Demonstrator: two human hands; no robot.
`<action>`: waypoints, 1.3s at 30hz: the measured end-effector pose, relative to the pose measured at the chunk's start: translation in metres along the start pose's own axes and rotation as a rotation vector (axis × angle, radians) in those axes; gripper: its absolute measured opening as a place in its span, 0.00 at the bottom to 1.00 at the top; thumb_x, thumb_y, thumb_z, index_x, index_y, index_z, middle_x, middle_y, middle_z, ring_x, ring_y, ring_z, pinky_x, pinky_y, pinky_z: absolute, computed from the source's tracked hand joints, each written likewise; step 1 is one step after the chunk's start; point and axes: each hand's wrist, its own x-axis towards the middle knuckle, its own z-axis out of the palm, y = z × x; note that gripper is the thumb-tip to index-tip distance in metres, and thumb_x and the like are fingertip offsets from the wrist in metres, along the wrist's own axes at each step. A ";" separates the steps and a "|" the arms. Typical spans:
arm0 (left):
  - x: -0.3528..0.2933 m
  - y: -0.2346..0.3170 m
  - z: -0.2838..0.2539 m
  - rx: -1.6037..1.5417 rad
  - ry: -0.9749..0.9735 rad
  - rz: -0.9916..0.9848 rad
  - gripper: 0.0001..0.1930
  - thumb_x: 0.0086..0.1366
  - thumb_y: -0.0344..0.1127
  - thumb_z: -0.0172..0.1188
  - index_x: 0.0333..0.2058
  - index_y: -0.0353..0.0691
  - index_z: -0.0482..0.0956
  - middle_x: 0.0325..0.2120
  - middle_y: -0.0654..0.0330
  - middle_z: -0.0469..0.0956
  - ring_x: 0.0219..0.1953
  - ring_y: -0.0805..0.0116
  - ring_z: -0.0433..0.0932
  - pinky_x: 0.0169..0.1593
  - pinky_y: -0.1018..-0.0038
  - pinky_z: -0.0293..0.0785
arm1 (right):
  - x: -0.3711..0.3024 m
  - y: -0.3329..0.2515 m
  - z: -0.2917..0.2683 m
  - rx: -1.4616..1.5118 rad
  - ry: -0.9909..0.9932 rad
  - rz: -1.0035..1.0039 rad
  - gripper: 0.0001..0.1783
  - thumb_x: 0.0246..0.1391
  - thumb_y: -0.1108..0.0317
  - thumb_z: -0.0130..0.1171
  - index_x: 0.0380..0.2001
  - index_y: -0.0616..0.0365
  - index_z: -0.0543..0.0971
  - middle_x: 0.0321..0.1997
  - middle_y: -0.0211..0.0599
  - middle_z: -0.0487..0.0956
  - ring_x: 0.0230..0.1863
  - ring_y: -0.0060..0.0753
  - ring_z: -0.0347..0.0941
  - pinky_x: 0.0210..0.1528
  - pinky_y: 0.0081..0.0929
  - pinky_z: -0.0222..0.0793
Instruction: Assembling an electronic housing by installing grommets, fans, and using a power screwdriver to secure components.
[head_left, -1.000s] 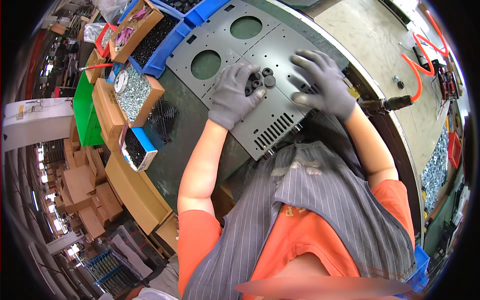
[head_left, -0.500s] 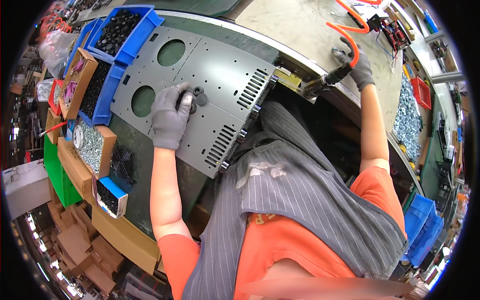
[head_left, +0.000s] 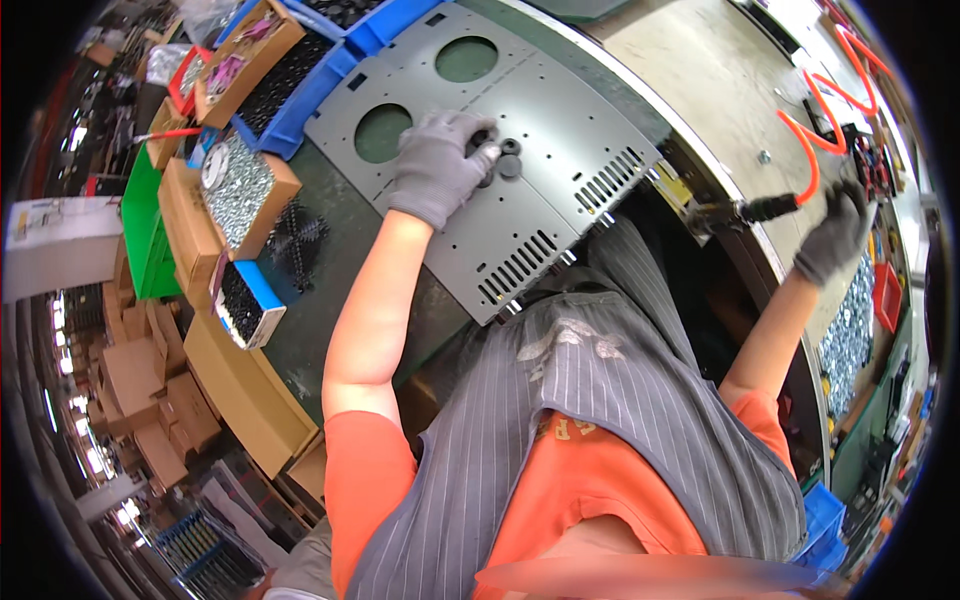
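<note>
A grey sheet-metal panel (head_left: pixel 535 105) with two large round holes and rows of slots lies on the bench before me. My left hand (head_left: pixel 440 168), in a grey glove, rests over its middle. Thumb and bent fingers close around a round black rubber foot (head_left: pixel 481 139). More loose feet sit beside the fingertips, among them a flat black one (head_left: pixel 509 166). My right hand (head_left: pixel 838 237), also gloved, is stretched out far right over the pale bench, fingers extended toward a red and black device (head_left: pixel 875 165). Nothing is visible in it.
A power driver (head_left: pixel 725 215) on a coiled orange hose (head_left: pixel 818 110) lies at the bench edge, left of my right hand. Blue bins (head_left: pixel 285 125) of black parts and a carton of screws (head_left: pixel 240 190) line the left. Silver hardware (head_left: pixel 848 335) fills a tray at right.
My right hand has moved right, away from the driver and hose. The view has turned, shifting the panel rightward in the picture; my left hand stays at the black feet.
</note>
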 end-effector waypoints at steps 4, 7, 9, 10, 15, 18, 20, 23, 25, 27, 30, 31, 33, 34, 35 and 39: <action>-0.001 -0.006 0.002 -0.048 0.026 0.058 0.15 0.57 0.46 0.59 0.41 0.47 0.79 0.37 0.58 0.78 0.44 0.57 0.73 0.48 0.66 0.68 | -0.065 -0.091 0.072 0.079 -0.326 -0.064 0.17 0.56 0.75 0.42 0.47 0.68 0.72 0.47 0.47 0.75 0.45 0.36 0.74 0.45 0.27 0.72; -0.004 -0.015 -0.007 -0.088 0.042 -0.059 0.16 0.57 0.44 0.59 0.42 0.46 0.78 0.38 0.57 0.77 0.44 0.57 0.73 0.48 0.66 0.68 | -0.114 -0.089 0.118 -0.014 -0.840 0.153 0.18 0.52 0.79 0.50 0.48 0.63 0.73 0.44 0.38 0.76 0.44 0.28 0.73 0.47 0.27 0.70; -0.001 -0.020 -0.016 -0.077 0.078 -0.058 0.16 0.57 0.43 0.59 0.43 0.45 0.78 0.39 0.56 0.77 0.45 0.57 0.73 0.49 0.66 0.68 | -0.125 -0.083 0.150 -0.201 -1.130 -0.112 0.20 0.48 0.78 0.54 0.48 0.60 0.73 0.44 0.43 0.77 0.45 0.38 0.75 0.49 0.30 0.69; 0.000 -0.024 -0.021 -0.062 0.116 -0.071 0.16 0.57 0.42 0.59 0.43 0.45 0.78 0.39 0.56 0.77 0.44 0.56 0.73 0.49 0.66 0.68 | -0.129 -0.075 0.165 -0.250 -1.204 -0.155 0.21 0.46 0.76 0.56 0.47 0.56 0.74 0.42 0.43 0.77 0.45 0.45 0.73 0.48 0.33 0.69; -0.023 -0.079 -0.055 0.067 0.281 -0.120 0.16 0.55 0.43 0.60 0.42 0.46 0.78 0.39 0.54 0.77 0.45 0.54 0.73 0.51 0.64 0.68 | -0.140 -0.037 0.207 -0.427 -1.233 -0.390 0.16 0.47 0.66 0.58 0.42 0.54 0.75 0.39 0.40 0.76 0.44 0.45 0.71 0.47 0.38 0.68; -0.054 -0.135 -0.092 0.146 0.306 -0.306 0.16 0.56 0.42 0.59 0.43 0.46 0.77 0.39 0.53 0.77 0.44 0.53 0.74 0.50 0.63 0.69 | -0.141 -0.040 0.201 -0.477 -1.317 -0.411 0.18 0.47 0.59 0.59 0.42 0.54 0.76 0.45 0.41 0.75 0.48 0.47 0.69 0.51 0.40 0.66; -0.071 -0.181 -0.108 0.266 0.331 -0.453 0.16 0.56 0.42 0.58 0.44 0.46 0.77 0.40 0.52 0.77 0.44 0.52 0.75 0.50 0.62 0.70 | -0.139 -0.040 0.198 -0.439 -1.254 -0.402 0.20 0.46 0.58 0.60 0.42 0.55 0.76 0.46 0.43 0.74 0.49 0.48 0.69 0.51 0.40 0.65; -0.096 -0.236 -0.135 0.369 0.269 -0.676 0.21 0.59 0.49 0.55 0.49 0.47 0.74 0.43 0.47 0.75 0.49 0.50 0.73 0.53 0.61 0.68 | -0.132 -0.044 0.218 -0.328 -1.097 -0.411 0.19 0.48 0.61 0.61 0.42 0.58 0.76 0.46 0.47 0.73 0.48 0.51 0.70 0.51 0.39 0.65; -0.105 -0.270 -0.135 0.284 0.039 -0.777 0.27 0.61 0.57 0.51 0.55 0.49 0.70 0.49 0.42 0.70 0.54 0.45 0.69 0.56 0.58 0.65 | -0.123 -0.046 0.248 -0.274 -1.085 -0.440 0.16 0.49 0.62 0.60 0.40 0.58 0.77 0.45 0.47 0.74 0.47 0.50 0.70 0.50 0.38 0.65; -0.097 -0.272 -0.120 0.312 -0.060 -0.745 0.31 0.61 0.62 0.49 0.57 0.50 0.66 0.54 0.39 0.64 0.56 0.41 0.65 0.58 0.55 0.62 | -0.118 -0.046 0.284 -0.274 -1.079 -0.499 0.15 0.49 0.62 0.60 0.39 0.58 0.77 0.43 0.45 0.75 0.47 0.50 0.70 0.50 0.37 0.65; -0.083 -0.249 -0.123 0.235 -0.218 -0.842 0.30 0.61 0.60 0.49 0.55 0.48 0.68 0.54 0.39 0.64 0.56 0.42 0.66 0.58 0.56 0.63 | -0.112 -0.042 0.346 -0.204 -1.135 -0.545 0.13 0.51 0.60 0.58 0.37 0.56 0.78 0.40 0.41 0.77 0.45 0.48 0.70 0.48 0.37 0.65; -0.086 -0.248 -0.123 0.227 -0.205 -0.834 0.30 0.61 0.60 0.49 0.55 0.48 0.68 0.54 0.39 0.64 0.56 0.42 0.66 0.58 0.56 0.63 | -0.113 -0.043 0.369 -0.211 -1.147 -0.588 0.13 0.51 0.58 0.58 0.36 0.54 0.78 0.40 0.40 0.77 0.46 0.47 0.70 0.48 0.37 0.65; -0.092 -0.252 -0.124 0.124 -0.229 -0.745 0.28 0.62 0.58 0.50 0.53 0.46 0.70 0.51 0.42 0.68 0.54 0.45 0.68 0.56 0.58 0.65 | -0.115 -0.035 0.414 -0.301 -1.180 -0.576 0.14 0.52 0.55 0.57 0.36 0.51 0.79 0.39 0.38 0.77 0.47 0.43 0.71 0.49 0.36 0.65; -0.093 -0.255 -0.119 0.155 -0.166 -0.718 0.24 0.62 0.53 0.50 0.50 0.43 0.72 0.49 0.43 0.71 0.52 0.46 0.70 0.55 0.60 0.66 | -0.115 -0.028 0.436 -0.341 -1.190 -0.581 0.14 0.53 0.54 0.55 0.37 0.50 0.79 0.40 0.37 0.77 0.47 0.43 0.71 0.49 0.36 0.66; -0.092 -0.252 -0.118 0.150 -0.154 -0.714 0.24 0.62 0.53 0.50 0.50 0.43 0.72 0.49 0.43 0.71 0.52 0.46 0.70 0.55 0.60 0.66 | -0.116 -0.018 0.459 -0.388 -1.151 -0.643 0.15 0.54 0.54 0.54 0.38 0.49 0.80 0.41 0.37 0.77 0.48 0.43 0.71 0.50 0.37 0.66; -0.096 -0.248 -0.104 0.227 0.089 -0.721 0.19 0.60 0.47 0.50 0.45 0.43 0.75 0.45 0.44 0.72 0.45 0.46 0.73 0.51 0.58 0.69 | -0.123 0.009 0.535 -0.625 -1.345 -0.572 0.17 0.53 0.55 0.52 0.44 0.44 0.79 0.47 0.38 0.76 0.52 0.44 0.70 0.53 0.37 0.65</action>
